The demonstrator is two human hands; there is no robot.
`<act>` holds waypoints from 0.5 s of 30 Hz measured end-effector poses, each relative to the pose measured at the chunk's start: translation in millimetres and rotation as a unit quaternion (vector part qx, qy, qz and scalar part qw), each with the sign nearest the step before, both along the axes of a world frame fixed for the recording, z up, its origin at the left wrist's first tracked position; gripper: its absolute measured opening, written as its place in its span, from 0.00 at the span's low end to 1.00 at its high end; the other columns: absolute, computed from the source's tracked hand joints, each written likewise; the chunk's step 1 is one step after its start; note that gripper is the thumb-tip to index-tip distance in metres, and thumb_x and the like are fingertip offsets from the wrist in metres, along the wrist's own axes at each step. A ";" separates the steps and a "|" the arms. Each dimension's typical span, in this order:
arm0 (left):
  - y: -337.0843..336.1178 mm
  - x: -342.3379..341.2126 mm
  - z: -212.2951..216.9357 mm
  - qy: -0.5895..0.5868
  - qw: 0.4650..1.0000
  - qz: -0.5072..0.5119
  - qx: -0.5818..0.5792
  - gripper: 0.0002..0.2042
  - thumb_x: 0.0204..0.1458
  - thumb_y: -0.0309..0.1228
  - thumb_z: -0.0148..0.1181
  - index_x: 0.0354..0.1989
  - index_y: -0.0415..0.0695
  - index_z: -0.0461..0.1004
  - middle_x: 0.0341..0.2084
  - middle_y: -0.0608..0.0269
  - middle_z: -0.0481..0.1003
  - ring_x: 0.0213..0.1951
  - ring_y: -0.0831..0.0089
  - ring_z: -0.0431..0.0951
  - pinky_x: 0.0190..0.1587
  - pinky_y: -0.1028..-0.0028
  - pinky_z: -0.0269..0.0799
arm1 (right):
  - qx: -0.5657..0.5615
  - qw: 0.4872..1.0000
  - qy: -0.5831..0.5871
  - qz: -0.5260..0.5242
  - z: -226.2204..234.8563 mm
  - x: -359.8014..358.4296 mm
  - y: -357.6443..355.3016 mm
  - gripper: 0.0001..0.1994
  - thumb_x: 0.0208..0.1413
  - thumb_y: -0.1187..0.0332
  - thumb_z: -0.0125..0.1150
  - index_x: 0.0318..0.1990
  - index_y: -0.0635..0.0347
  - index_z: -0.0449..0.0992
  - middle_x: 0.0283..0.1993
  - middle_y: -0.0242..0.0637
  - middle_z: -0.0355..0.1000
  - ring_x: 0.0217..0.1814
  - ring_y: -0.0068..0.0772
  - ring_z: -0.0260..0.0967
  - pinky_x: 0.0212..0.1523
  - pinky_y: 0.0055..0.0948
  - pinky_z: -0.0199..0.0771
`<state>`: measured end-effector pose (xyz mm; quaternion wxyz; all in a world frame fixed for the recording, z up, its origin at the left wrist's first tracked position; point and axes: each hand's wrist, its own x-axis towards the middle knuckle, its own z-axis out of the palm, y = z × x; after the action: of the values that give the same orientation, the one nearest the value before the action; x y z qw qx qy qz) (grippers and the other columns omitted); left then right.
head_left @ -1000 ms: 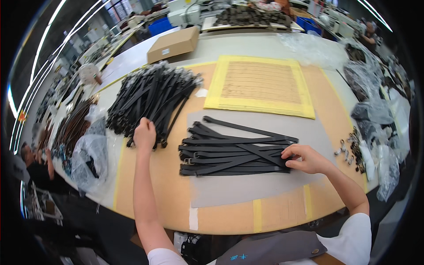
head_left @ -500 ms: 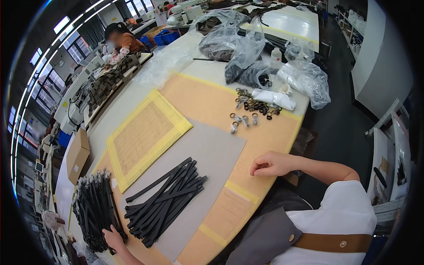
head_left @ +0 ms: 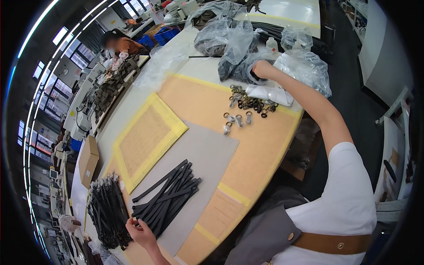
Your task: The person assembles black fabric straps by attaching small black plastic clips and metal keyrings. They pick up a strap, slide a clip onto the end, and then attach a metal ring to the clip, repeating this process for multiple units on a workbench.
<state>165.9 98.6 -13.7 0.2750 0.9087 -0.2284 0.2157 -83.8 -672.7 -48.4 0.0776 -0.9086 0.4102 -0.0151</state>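
Note:
My left hand [head_left: 142,233] is at the lower-left ends of a loose pile of flat black straps [head_left: 170,196]. Its thumb and fingers look apart, and no grip on a strap can be made out. Just left of it lies a thick bundle of black straps [head_left: 106,212] with metal hardware at the ends. My right hand [head_left: 263,70] is stretched far across the table to a clear plastic bag [head_left: 240,66] with dark contents. The fingers of that hand are bent down and mostly hidden at the bag. Nearer me lie small metal rings and clasps [head_left: 251,104].
A yellow-edged board [head_left: 150,141] lies on a grey sheet [head_left: 212,145] at centre left. A white wrapped packet [head_left: 269,95], a small bottle [head_left: 271,44] and more clear plastic [head_left: 304,66] are at the far right. A cardboard box [head_left: 88,161] stands left; a person [head_left: 126,44] sits beyond.
My right hand has gone from the table's near right edge out to the plastic bag. My left hand has left the strap bundle and moved right to the loose straps.

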 end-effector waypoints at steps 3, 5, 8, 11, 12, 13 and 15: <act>-33.8 -58.6 -3.6 -0.033 0.991 -0.130 0.007 0.15 0.54 0.18 0.61 0.51 0.35 0.71 0.38 0.54 0.74 0.19 0.73 0.69 0.22 0.75 0.66 | -0.033 0.998 -0.002 -0.052 -17.4 48.8 4.4 0.23 0.61 0.61 0.52 0.60 0.63 0.75 0.63 0.51 0.71 0.68 0.53 0.66 0.63 0.45 0.69; -68.1 -72.8 -24.7 -0.046 0.971 -0.236 -0.010 0.15 0.52 0.17 0.62 0.48 0.35 0.72 0.38 0.52 0.75 0.19 0.72 0.70 0.20 0.75 0.66 | -0.081 0.986 -0.028 -0.140 -44.8 18.4 -38.3 0.30 0.61 0.51 0.52 0.68 0.58 0.69 0.74 0.50 0.61 0.75 0.56 0.56 0.69 0.53 0.63; -40.0 -126.0 -36.8 0.015 0.977 -0.214 -0.005 0.15 0.50 0.15 0.62 0.46 0.36 0.73 0.38 0.51 0.76 0.20 0.70 0.73 0.21 0.75 0.68 | 0.005 0.994 -0.025 -0.107 -32.5 83.1 45.9 0.35 0.63 0.45 0.48 0.73 0.54 0.60 0.79 0.49 0.49 0.79 0.64 0.44 0.73 0.60 0.56; -65.4 -148.8 -58.1 0.052 0.956 -0.286 -0.035 0.15 0.49 0.15 0.63 0.45 0.37 0.73 0.35 0.53 0.76 0.21 0.69 0.75 0.22 0.74 0.70 | -0.052 0.994 -0.007 -0.098 -45.1 45.1 6.9 0.34 0.64 0.43 0.47 0.71 0.55 0.64 0.73 0.56 0.59 0.74 0.68 0.53 0.71 0.57 0.59; -78.2 -150.0 -65.9 0.058 0.945 -0.320 -0.039 0.15 0.49 0.15 0.63 0.45 0.37 0.73 0.35 0.53 0.76 0.21 0.69 0.75 0.22 0.74 0.71 | -0.090 0.992 0.020 -0.090 -54.9 13.0 -24.1 0.32 0.66 0.44 0.46 0.69 0.57 0.66 0.69 0.59 0.63 0.71 0.71 0.57 0.70 0.57 0.60; -74.5 -156.5 -66.3 0.062 0.945 -0.321 -0.026 0.15 0.49 0.14 0.64 0.45 0.37 0.73 0.34 0.54 0.76 0.21 0.69 0.75 0.23 0.73 0.71 | -0.089 0.993 -0.022 -0.080 -60.5 24.0 -12.2 0.31 0.66 0.45 0.46 0.65 0.59 0.70 0.67 0.58 0.66 0.68 0.70 0.62 0.68 0.56 0.63; -71.7 -157.4 -61.2 0.055 0.949 -0.308 -0.036 0.14 0.49 0.14 0.63 0.45 0.37 0.74 0.34 0.54 0.76 0.22 0.69 0.76 0.23 0.73 0.72 | -0.104 0.991 -0.076 -0.048 -56.2 29.1 -6.3 0.28 0.67 0.46 0.45 0.60 0.61 0.74 0.62 0.57 0.72 0.63 0.65 0.69 0.64 0.55 0.68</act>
<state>8.5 26.9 -75.0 0.3731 0.7941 -0.4734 0.0782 -54.7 -679.0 -104.6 0.0129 -0.8870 0.4429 -0.1303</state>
